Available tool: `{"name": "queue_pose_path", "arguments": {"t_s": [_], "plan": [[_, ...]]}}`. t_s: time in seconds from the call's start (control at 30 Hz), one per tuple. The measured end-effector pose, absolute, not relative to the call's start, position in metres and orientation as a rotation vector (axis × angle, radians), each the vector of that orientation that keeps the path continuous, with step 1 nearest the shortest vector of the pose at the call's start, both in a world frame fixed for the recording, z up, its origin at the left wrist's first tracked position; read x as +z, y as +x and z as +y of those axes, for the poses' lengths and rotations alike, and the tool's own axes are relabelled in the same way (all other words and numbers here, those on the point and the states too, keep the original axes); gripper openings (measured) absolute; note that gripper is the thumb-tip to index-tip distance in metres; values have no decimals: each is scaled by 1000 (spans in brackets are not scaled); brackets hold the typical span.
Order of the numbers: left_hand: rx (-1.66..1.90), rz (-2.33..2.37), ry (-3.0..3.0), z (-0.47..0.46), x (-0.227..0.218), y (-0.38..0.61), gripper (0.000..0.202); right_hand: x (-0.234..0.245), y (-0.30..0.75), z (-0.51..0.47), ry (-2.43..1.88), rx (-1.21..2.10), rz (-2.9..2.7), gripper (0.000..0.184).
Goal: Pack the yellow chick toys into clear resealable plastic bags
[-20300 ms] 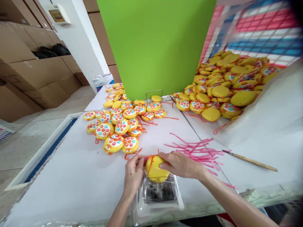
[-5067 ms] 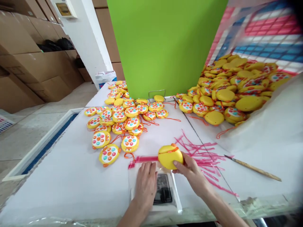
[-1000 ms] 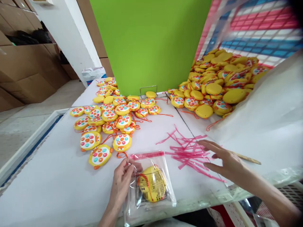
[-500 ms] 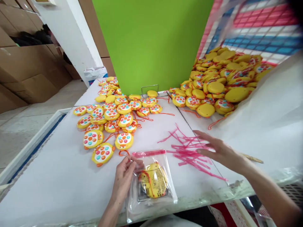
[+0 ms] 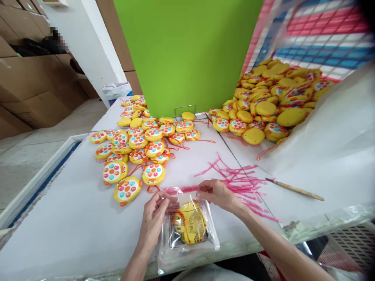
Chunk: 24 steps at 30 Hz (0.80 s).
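A clear plastic bag (image 5: 187, 242) with a pink strip along its top lies on the white table (image 5: 73, 230) near the front edge. A yellow round toy (image 5: 190, 221) sits inside it. My left hand (image 5: 156, 214) pinches the bag's top left corner. My right hand (image 5: 218, 194) pinches the pink strip (image 5: 183, 189) at the bag's top right. Both hands are closed on the bag's mouth.
A group of yellow toys with coloured buttons (image 5: 137, 148) lies left of centre. A large heap of the same toys (image 5: 269, 101) spills from a sack at right. Loose pink strips (image 5: 240, 179) and a wooden stick (image 5: 294, 189) lie to the right. A green panel (image 5: 187, 54) stands behind.
My right hand has come back from the pink strips on the right and taken hold of the bag's top edge. My left hand has stayed on the bag.
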State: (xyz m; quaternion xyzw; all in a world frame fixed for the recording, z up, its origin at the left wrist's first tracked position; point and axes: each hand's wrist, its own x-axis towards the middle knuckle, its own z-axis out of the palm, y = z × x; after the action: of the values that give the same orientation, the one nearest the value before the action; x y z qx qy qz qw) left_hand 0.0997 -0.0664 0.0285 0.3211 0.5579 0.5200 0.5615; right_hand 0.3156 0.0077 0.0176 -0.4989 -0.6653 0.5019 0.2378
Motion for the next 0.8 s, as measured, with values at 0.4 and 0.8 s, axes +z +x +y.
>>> {"name": "queue_pose_path", "arguments": {"t_s": [0.4, 0.8], "plan": [[1174, 1403, 848, -72, 20, 81, 12, 13, 316, -1, -1222, 1380, -1860, 13], [1099, 1605, 914, -83, 68, 33, 21, 45, 298, 0, -1190, 921, -2213, 31]]}}
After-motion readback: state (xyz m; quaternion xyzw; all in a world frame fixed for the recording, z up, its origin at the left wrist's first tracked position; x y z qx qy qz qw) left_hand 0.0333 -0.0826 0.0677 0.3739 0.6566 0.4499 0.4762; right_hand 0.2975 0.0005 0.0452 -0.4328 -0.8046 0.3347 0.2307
